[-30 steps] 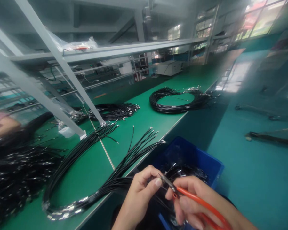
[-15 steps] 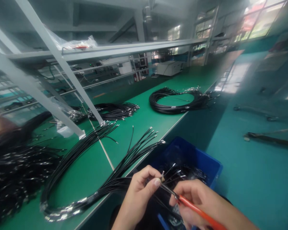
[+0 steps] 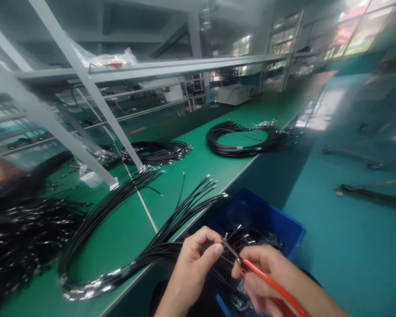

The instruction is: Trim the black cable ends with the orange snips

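Note:
My left hand pinches the end of a black cable between thumb and forefinger, and a small metal tip sticks out above the fingers. Wrapped around red-handled pliers is my right hand. The slim jaws of the pliers reach up to the cable end at my left fingertips; whether they grip it is too small to tell. Below both hands stands a blue bin with black cables in it. A looped bundle of black cables, taped in places, lies on the green table to the left.
On the green table rest a coiled cable bundle, another bundle and a large cable heap at left. White shelf posts rise from the table. Part of another person shows at far left.
The plier jaws have tilted and moved up slightly to the cable end at my left fingertips. My right hand has shifted a little with them; the left hand barely moved.

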`<action>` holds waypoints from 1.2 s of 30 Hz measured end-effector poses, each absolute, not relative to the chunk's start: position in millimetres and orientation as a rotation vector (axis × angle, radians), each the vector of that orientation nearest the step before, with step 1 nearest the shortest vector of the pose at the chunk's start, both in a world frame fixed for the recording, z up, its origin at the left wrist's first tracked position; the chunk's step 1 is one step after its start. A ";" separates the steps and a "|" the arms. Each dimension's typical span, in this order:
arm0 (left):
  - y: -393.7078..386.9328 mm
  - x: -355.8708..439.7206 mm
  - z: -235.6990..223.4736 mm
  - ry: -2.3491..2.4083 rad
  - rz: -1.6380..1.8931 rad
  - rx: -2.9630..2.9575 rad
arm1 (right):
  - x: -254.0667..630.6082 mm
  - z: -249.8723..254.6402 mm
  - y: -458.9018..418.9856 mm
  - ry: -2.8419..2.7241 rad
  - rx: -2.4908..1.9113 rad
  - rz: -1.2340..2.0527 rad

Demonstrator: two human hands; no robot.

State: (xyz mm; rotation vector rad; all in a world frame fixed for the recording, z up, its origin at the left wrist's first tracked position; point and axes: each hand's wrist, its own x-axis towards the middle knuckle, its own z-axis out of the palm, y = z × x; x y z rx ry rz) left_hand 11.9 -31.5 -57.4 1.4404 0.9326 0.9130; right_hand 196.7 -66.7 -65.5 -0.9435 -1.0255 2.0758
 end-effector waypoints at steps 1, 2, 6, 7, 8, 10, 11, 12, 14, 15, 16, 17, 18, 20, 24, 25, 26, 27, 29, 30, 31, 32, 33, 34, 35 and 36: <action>-31.4 11.6 -58.0 0.930 0.914 1.423 | 196.8 -63.4 -66.9 -1.065 -1.015 2.058; -31.1 11.4 -58.7 0.921 0.919 1.401 | 197.2 -61.6 -67.2 -1.103 -1.078 2.032; -29.5 11.3 -59.9 0.863 0.942 1.284 | 200.7 -60.9 -69.2 -1.157 -1.082 1.993; -29.3 11.4 -59.6 0.848 0.936 1.263 | 201.8 -62.5 -69.4 -1.142 -1.044 2.008; -29.3 11.5 -59.1 0.836 0.930 1.248 | 202.9 -64.7 -69.5 -1.127 -0.999 2.030; -29.7 11.7 -57.6 0.816 0.923 1.228 | 204.7 -70.3 -70.1 -1.095 -0.913 2.064; -30.1 11.8 -56.8 0.810 0.924 1.223 | 205.4 -73.4 -70.7 -1.079 -0.881 2.073; -30.4 11.9 -55.9 0.805 0.925 1.219 | 206.2 -76.5 -71.7 -1.063 -0.870 2.071; -30.8 12.0 -54.4 0.798 0.923 1.212 | 207.7 -82.0 -74.4 -1.026 -0.900 2.056; -30.8 12.1 -53.8 0.794 0.919 1.210 | 208.5 -84.1 -75.7 -1.005 -0.925 2.053; -30.8 12.1 -53.2 0.790 0.915 1.209 | 209.3 -85.5 -76.9 -0.987 -0.947 2.054; -30.6 12.1 -52.8 0.785 0.910 1.208 | 210.1 -86.3 -77.6 -0.972 -0.959 2.062; -30.5 12.1 -52.4 0.778 0.907 1.206 | 210.6 -86.4 -77.8 -0.966 -0.955 2.077; -30.3 11.9 -52.0 0.768 0.907 1.196 | 210.2 -84.8 -76.8 -0.982 -0.961 2.093; -31.9 12.7 -53.3 0.777 0.905 1.192 | 198.3 -76.1 -70.8 -1.091 -0.975 1.883; -32.8 13.7 -54.1 0.788 0.900 1.202 | 193.0 -73.4 -69.1 -1.070 -1.016 1.716; -33.7 15.2 -54.9 0.805 0.895 1.216 | 187.3 -70.8 -67.6 -1.025 -1.065 1.506; -34.7 17.2 -55.7 0.834 0.888 1.234 | 181.7 -68.6 -66.3 -0.968 -1.106 1.324; -36.7 22.3 -56.7 0.930 0.878 1.304 | 172.4 -66.1 -64.8 -0.898 -1.172 1.089; -37.9 25.2 -56.8 0.992 0.877 1.362 | 169.2 -65.9 -64.6 -0.896 -1.211 1.028; -39.1 28.2 -56.5 1.054 0.878 1.433 | 167.0 -66.3 -64.7 -0.913 -1.263 0.984; -40.5 31.0 -56.2 1.112 0.880 1.514 | 165.5 -66.9 -65.0 -0.943 -1.326 0.943; -42.0 33.7 -55.8 1.163 0.882 1.601 | 164.5 -67.4 -65.5 -0.981 -1.396 0.890; -43.5 36.0 -55.8 1.203 0.883 1.690 | 163.7 -67.5 -66.3 -1.027 -1.461 0.819; -44.9 38.0 -56.2 1.234 0.886 1.773 | 162.6 -67.0 -67.3 -1.078 -1.515 0.731; -46.1 39.6 -57.3 1.254 0.895 1.847 | 161.1 -65.7 -68.5 -1.135 -1.545 0.635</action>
